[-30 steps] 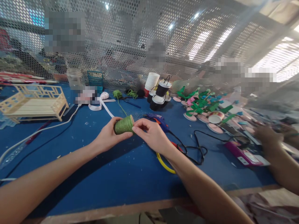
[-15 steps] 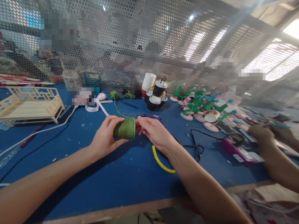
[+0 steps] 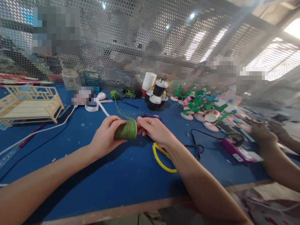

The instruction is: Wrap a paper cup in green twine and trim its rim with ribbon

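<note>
My left hand point(image 3: 104, 137) is wrapped around a small cup covered in green string point(image 3: 126, 130), held on its side above the blue table point(image 3: 112, 175). My right hand point(image 3: 153, 131) has its fingers pinched together at the cup's open rim. A thin green string point(image 3: 118, 107) runs from the cup back to a green string ball point(image 3: 114, 94) near the mesh wall.
A wooden model bench point(image 3: 30, 104) stands at the left. White and black cups point(image 3: 154, 92), green and pink paper flowers point(image 3: 201, 104), black cables point(image 3: 199, 147), a yellow hoop point(image 3: 161, 159) and a pink box point(image 3: 236, 151) lie to the right. Another person's hands point(image 3: 267, 134) work at the far right.
The cup has turned in my hands, its rim now facing my right hand more. Both hands stay together at the table's middle. The other person's hands have shifted slightly.
</note>
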`<state>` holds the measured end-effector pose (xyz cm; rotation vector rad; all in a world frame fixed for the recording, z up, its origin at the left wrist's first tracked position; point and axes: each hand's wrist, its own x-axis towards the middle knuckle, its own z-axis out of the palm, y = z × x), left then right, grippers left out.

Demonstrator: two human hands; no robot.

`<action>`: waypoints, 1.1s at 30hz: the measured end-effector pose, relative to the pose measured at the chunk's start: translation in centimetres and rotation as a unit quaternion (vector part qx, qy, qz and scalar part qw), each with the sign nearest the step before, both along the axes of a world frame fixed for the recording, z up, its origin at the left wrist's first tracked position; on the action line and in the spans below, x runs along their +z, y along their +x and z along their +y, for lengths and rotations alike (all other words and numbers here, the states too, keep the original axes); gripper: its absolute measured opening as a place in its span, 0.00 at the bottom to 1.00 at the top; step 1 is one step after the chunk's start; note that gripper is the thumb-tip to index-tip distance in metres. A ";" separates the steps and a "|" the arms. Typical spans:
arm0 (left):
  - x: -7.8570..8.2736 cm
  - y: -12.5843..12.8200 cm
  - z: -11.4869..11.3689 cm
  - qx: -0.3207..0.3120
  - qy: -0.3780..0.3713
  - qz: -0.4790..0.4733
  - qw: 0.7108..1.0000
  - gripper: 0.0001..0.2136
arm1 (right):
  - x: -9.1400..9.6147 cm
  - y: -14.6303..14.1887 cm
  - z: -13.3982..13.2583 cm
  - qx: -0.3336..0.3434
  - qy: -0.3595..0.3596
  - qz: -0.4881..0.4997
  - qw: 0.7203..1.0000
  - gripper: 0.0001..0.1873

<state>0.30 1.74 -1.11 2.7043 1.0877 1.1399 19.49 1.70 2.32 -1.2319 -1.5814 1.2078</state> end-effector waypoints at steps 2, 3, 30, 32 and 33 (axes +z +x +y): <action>0.0 0.0 0.0 -0.006 0.018 0.012 1.000 0.23 | 0.0 0.3 0.2 -0.042 0.029 -0.047 0.998 0.23; 0.1 0.0 0.0 -0.012 0.025 0.018 0.999 0.22 | 0.0 0.4 0.3 -0.056 0.040 -0.060 0.996 0.23; 0.7 0.3 -0.3 -0.105 -0.177 -0.051 0.977 0.19 | 0.1 0.4 0.6 0.026 -0.089 0.097 0.991 0.10; 0.6 0.3 -0.3 -0.108 -0.178 -0.047 0.977 0.19 | 0.2 0.3 0.5 0.017 -0.094 0.108 0.990 0.10; 0.6 0.3 -0.3 -0.108 -0.180 -0.044 0.977 0.19 | 0.3 0.2 0.4 0.013 -0.092 0.113 0.989 0.10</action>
